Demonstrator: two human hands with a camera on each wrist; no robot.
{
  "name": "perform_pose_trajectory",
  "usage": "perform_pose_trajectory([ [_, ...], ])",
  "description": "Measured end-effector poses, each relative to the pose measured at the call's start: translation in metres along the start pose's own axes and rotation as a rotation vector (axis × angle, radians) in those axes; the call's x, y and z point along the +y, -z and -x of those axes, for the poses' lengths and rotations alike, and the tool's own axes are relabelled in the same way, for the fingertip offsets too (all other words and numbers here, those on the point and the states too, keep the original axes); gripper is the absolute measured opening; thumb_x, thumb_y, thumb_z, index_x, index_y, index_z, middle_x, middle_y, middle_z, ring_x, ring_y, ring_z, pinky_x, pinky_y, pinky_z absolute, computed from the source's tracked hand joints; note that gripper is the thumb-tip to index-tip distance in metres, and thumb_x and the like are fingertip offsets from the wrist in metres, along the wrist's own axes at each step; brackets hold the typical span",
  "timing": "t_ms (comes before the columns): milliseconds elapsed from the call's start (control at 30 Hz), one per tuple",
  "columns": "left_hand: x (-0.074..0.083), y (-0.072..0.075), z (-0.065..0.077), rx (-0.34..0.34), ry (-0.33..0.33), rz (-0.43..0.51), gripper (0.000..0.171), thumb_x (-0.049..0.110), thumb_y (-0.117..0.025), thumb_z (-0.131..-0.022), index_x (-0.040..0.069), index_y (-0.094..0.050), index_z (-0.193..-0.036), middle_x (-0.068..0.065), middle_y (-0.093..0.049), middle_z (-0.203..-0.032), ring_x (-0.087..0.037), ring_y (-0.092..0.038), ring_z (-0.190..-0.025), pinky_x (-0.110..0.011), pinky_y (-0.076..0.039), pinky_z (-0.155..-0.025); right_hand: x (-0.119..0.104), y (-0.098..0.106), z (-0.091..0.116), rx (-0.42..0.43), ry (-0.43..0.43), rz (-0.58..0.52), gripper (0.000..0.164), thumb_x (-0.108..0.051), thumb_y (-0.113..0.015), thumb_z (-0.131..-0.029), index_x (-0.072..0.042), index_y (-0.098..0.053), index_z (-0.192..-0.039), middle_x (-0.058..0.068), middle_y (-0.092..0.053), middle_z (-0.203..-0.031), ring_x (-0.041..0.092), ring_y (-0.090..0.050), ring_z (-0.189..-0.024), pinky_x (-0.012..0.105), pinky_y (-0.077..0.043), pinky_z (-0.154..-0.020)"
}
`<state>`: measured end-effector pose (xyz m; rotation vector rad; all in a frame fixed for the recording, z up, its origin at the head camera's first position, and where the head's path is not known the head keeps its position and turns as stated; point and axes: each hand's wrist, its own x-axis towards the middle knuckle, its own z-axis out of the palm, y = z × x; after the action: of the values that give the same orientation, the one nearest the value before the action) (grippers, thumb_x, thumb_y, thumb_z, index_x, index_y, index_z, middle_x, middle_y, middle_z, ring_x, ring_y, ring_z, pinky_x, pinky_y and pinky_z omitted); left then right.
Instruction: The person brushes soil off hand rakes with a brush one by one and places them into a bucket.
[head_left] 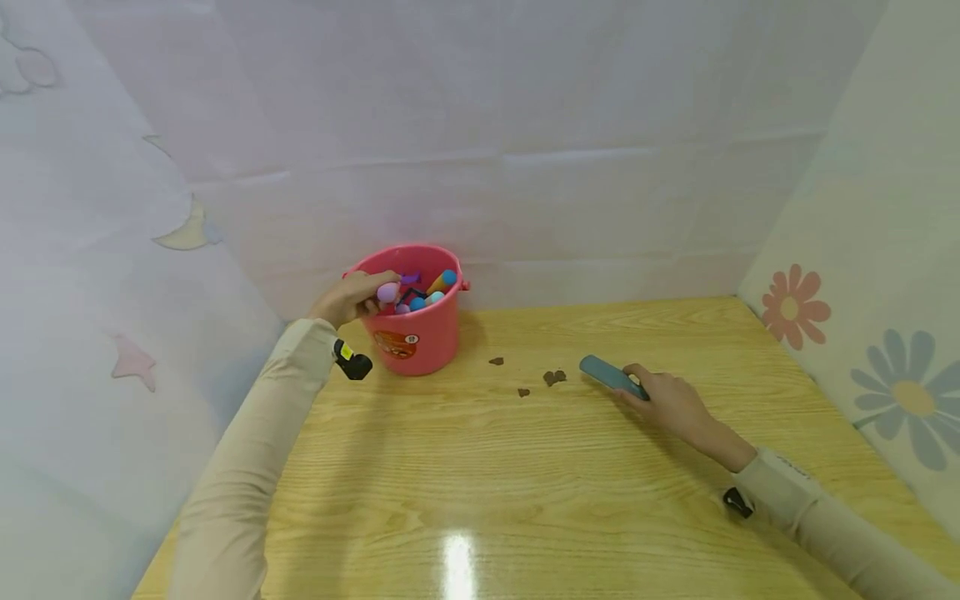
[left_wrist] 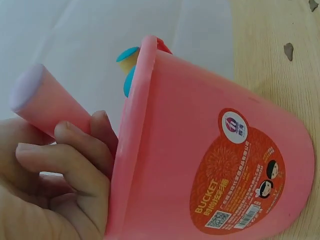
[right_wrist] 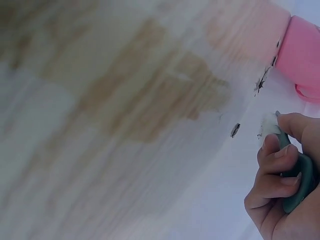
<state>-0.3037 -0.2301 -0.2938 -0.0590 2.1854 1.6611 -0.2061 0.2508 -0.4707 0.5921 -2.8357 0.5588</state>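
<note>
At the left rim of a pink bucket [head_left: 420,346], my left hand [head_left: 351,297] holds a pink cylinder with a lilac end [left_wrist: 52,102]. In the left wrist view the thumb and fingers curl around its lower part, close against the bucket's rim. Inside the bucket lie several colourful pieces, among them an orange stick with a blue end [head_left: 442,282]. My right hand [head_left: 675,408] grips a blue-grey brush [head_left: 606,375], tilted over the table to the right of some brown crumbs [head_left: 555,377]. Whitish bristles [right_wrist: 270,125] show past the fingers in the right wrist view.
Two smaller brown bits, one [head_left: 497,361] nearer the bucket and another [head_left: 523,392] nearer me, lie on the wood-grain table [head_left: 465,467]. Pale patterned sheets [head_left: 525,208] rise behind the table and at both sides. The bucket stands near the back left.
</note>
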Motion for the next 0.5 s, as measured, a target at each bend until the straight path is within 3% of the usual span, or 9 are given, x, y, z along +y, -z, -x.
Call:
perform_pose_trajectory([
  [333, -0.0039, 0.0055, -0.0004, -0.026, 0.048, 0.122, 0.026, 0.018, -0.054, -0.100, 0.005, -0.065, -0.080, -0.004, -0.063, -0.070, -0.004, -0.043, -0.048, -0.011, -0.032, -0.045, -0.0010, 0.0019, -0.0001, -0.009, 0.022, 0.004, 0.046, -0.027, -0.071, -0.092, 0.005, -0.059, -0.123, -0.006, -0.036, -0.051, 0.005, -0.025, -0.042, 0.022, -0.021, -0.042],
  [500, -0.0042, 0.0057, -0.0018, -0.016, 0.061, 0.134, 0.032, 0.017, -0.052, -0.101, 0.005, -0.067, -0.075, -0.005, -0.062, -0.067, -0.002, -0.046, -0.045, -0.010, -0.035, -0.044, -0.0039, 0.0080, -0.0009, 0.000, 0.031, -0.007, 0.044, -0.023, -0.071, -0.092, 0.006, -0.059, -0.122, -0.005, -0.038, -0.051, 0.005, -0.026, -0.042, 0.023, -0.022, -0.041],
])
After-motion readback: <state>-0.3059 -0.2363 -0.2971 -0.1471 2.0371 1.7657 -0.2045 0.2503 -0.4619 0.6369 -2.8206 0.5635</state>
